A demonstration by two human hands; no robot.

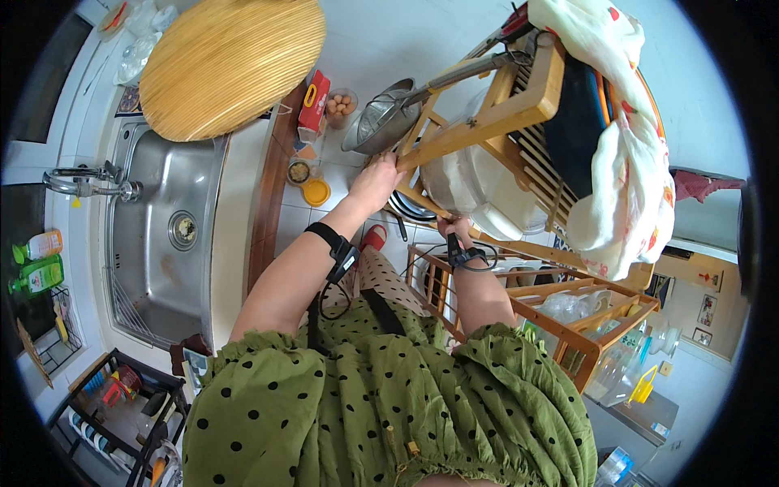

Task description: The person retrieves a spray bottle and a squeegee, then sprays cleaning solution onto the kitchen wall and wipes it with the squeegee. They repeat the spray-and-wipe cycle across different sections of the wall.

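My left hand (377, 184) grips the left end of a wooden slatted shelf rack (481, 125), near its upper rail. Lower and to the right, my right hand (455, 228) holds the rack's lower rail, its fingers partly hidden. The rack looks tilted. A large translucent plastic container (465, 182) sits inside it. A metal strainer and bowl (386, 119) hang or rest at its left side; which, I cannot tell. A white patterned cloth (627, 176) drapes over its right side, beside a dark round item (572, 128). Both wrists wear black straps.
A steel sink (173, 231) lies left, below a round woven bamboo tray (234, 67). A bowl of eggs (341, 106), a red carton (313, 103) and a yellow lid (316, 192) are on the floor tiles. Another wooden rack (584, 322) with jars stands right, close to my right arm.
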